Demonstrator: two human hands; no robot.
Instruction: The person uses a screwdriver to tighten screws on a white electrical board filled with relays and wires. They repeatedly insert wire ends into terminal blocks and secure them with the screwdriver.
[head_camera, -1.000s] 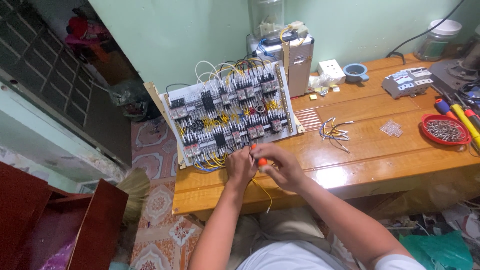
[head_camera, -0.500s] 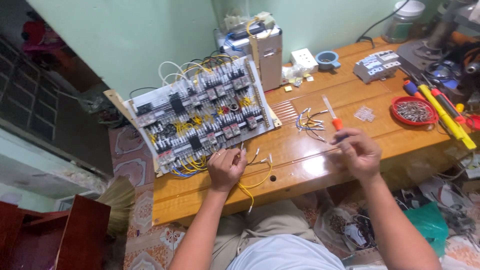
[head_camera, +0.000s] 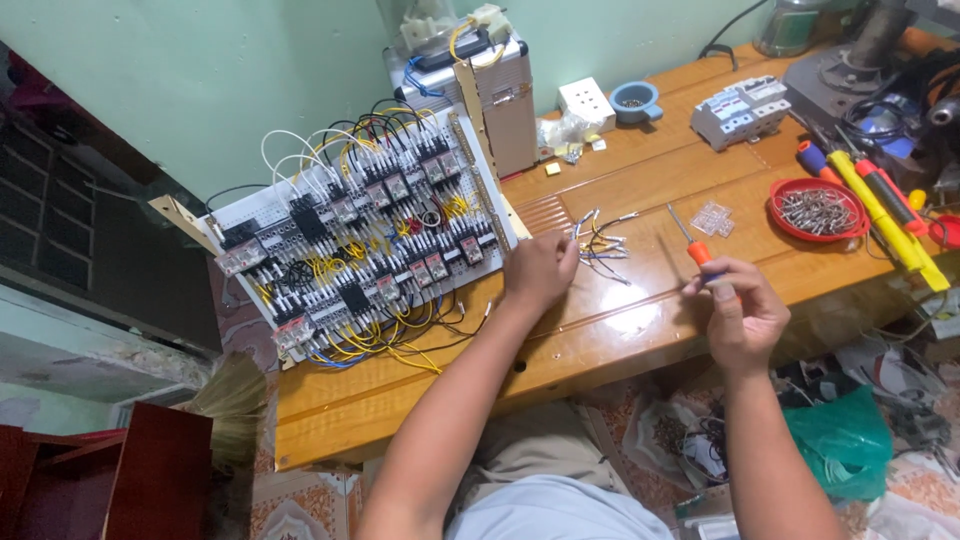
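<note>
Short wire pieces (head_camera: 600, 240) lie loose on the table just right of the relay board (head_camera: 365, 235); my left hand (head_camera: 538, 270) curls over them, grip unclear; my right hand (head_camera: 740, 315) pinches the small orange screwdriver (head_camera: 692, 240); board looks mostly wired, these pieces unfitted.

A pale green wall (head_camera: 250, 70) stands behind the wooden worktop (head_camera: 620, 330). The floor (head_camera: 300, 505) has patterned tiles. At the lower left there is a dark red cabinet (head_camera: 150, 480).
</note>
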